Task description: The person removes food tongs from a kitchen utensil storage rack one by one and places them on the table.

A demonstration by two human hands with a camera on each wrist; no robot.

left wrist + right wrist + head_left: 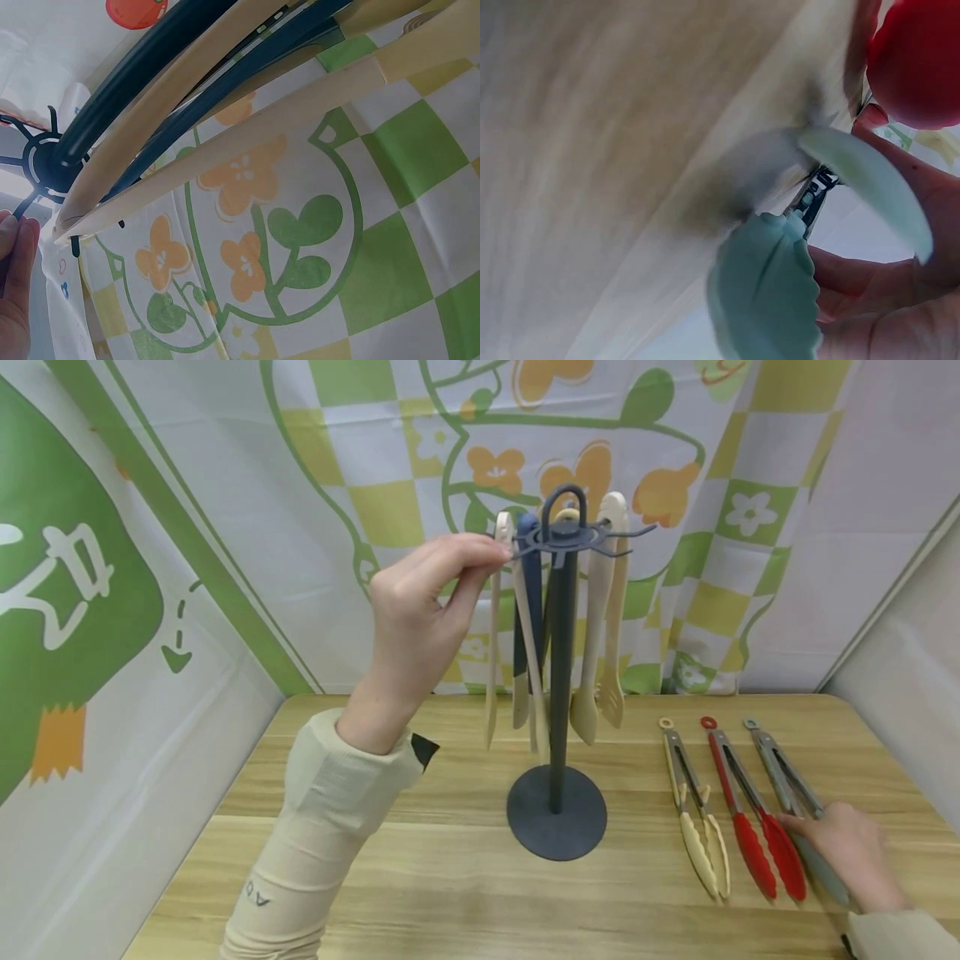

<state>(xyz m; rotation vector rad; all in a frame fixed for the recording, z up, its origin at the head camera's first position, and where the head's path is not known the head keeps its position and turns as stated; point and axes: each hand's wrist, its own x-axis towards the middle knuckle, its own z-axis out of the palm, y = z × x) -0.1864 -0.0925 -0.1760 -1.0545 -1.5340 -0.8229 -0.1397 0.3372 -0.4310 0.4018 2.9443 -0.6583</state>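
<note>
A dark utensil rack (557,693) with a round base and a ring of hooks stands on the table. My left hand (420,610) pinches one of its hook arms between thumb and fingertips, beside a hanging cream utensil (492,652). In the left wrist view the fingertips (28,232) meet at that hook (28,202). At the table's right side my right hand (851,847) grips the grey-green tongs (780,768), fingers spread across both arms. In the right wrist view the tongs' scalloped head (765,292) lies close to the fingers, near a red tong head (922,64).
Cream and dark blue utensils hang from the rack, including a slotted one (611,693) and a spoon (584,714). Cream tongs (701,852) and red tongs (753,852) lie left of the grey-green pair. A patterned cloth (375,527) hangs behind the wooden table (420,877).
</note>
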